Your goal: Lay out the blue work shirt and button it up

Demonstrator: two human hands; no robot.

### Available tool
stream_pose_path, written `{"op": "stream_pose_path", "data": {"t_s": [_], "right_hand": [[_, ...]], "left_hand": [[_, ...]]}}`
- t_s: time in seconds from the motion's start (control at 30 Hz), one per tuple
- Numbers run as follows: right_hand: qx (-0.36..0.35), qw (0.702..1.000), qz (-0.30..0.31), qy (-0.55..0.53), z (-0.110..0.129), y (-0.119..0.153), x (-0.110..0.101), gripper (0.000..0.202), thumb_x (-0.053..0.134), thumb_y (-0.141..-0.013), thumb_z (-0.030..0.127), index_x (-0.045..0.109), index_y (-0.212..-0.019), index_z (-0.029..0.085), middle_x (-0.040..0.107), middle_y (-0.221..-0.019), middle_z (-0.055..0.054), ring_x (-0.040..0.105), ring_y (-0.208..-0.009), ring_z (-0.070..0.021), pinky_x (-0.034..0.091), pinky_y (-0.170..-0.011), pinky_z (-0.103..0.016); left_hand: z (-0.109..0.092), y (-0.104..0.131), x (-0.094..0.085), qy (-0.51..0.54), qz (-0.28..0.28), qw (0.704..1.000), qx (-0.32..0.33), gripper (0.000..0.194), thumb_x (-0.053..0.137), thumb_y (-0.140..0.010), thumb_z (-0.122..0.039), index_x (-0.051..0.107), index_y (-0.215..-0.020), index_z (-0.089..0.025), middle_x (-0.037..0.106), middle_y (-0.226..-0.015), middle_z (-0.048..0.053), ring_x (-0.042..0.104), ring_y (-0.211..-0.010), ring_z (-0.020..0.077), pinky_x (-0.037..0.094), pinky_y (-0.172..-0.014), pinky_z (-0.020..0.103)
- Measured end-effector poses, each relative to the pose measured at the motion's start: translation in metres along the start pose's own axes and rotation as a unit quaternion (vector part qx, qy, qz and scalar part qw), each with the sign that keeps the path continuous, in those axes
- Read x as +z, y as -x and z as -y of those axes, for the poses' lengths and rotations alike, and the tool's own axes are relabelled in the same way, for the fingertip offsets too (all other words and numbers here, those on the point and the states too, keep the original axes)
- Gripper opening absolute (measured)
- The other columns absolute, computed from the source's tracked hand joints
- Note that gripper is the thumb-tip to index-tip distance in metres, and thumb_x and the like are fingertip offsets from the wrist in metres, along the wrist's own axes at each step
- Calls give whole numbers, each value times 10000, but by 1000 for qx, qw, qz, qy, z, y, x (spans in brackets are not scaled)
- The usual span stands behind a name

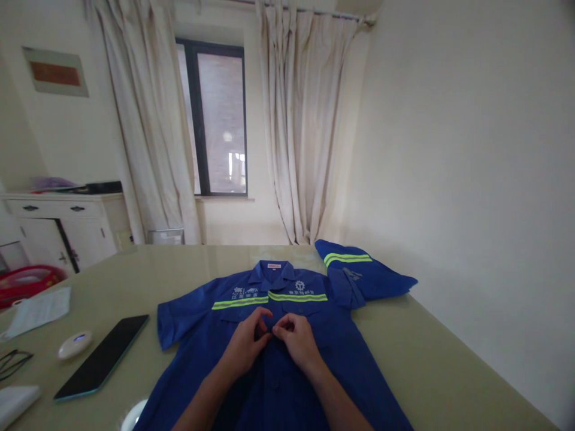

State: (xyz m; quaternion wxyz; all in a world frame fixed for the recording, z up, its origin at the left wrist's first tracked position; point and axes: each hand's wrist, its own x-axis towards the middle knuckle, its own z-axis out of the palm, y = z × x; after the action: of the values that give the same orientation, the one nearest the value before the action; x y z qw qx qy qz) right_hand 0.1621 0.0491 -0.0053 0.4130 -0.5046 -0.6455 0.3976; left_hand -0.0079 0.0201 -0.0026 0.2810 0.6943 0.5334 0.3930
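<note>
A blue short-sleeved work shirt [368, 371] lies front up on the table, collar away from me, with yellow-green and grey reflective stripes and white logos across the chest. Both my hands meet over its front opening, just below the stripe. My left hand [247, 341] is curled, its thumb tip at the edge of the placket. Close beside it, my right hand [296, 338] pinches the placket between thumb and forefinger. Whatever small part of the cloth or button sits between the fingertips is too small to make out.
A second blue garment [381, 278] lies folded at the far right, touching the shirt's sleeve. On the left are a black tablet [105, 356], a white oval device [75, 345], a paper sheet [40, 311], glasses [13, 364] and a red basket [31, 281]. A wall [471, 179] borders the table's right.
</note>
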Motion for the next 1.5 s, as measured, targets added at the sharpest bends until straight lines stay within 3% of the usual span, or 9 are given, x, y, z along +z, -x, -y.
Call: {"op": "stream_pose_path", "data": {"t_s": [0.13,0.27,0.53,1.5], "right_hand": [[6,1000,-5,-5,-3,-1,4,52,675,-723,170,724,-704,171,702,-668,-7,628,-662,-166,411,-604,-236],[-18,998,-7,55,-5,2,5,69,652,-750,171,720,-739,181,704,-697,-11,628,-672,-168,405,-608,-238],[-53,990,-32,127,-6,7,10,108,608,-754,135,691,-742,203,680,-726,-5,618,-688,-159,395,-624,-234],[-47,990,-26,134,-4,11,8,87,619,-802,177,693,-775,214,697,-783,-14,635,-721,-171,402,-641,-247]], "left_hand": [[0,4,9,-87,-7,996,10,254,531,-839,-185,669,-1041,-250,665,-892,22,613,-870,207,446,-793,306],[2,7,14,-111,-11,994,7,257,506,-841,-160,658,-1028,-248,670,-918,36,611,-893,220,448,-802,317],[1,9,14,-112,-1,994,10,262,469,-840,-140,635,-1012,-248,666,-931,40,607,-906,226,443,-800,324],[-1,10,16,-114,-23,993,9,219,492,-868,-161,645,-991,-259,671,-930,38,608,-897,229,445,-798,320]]}}
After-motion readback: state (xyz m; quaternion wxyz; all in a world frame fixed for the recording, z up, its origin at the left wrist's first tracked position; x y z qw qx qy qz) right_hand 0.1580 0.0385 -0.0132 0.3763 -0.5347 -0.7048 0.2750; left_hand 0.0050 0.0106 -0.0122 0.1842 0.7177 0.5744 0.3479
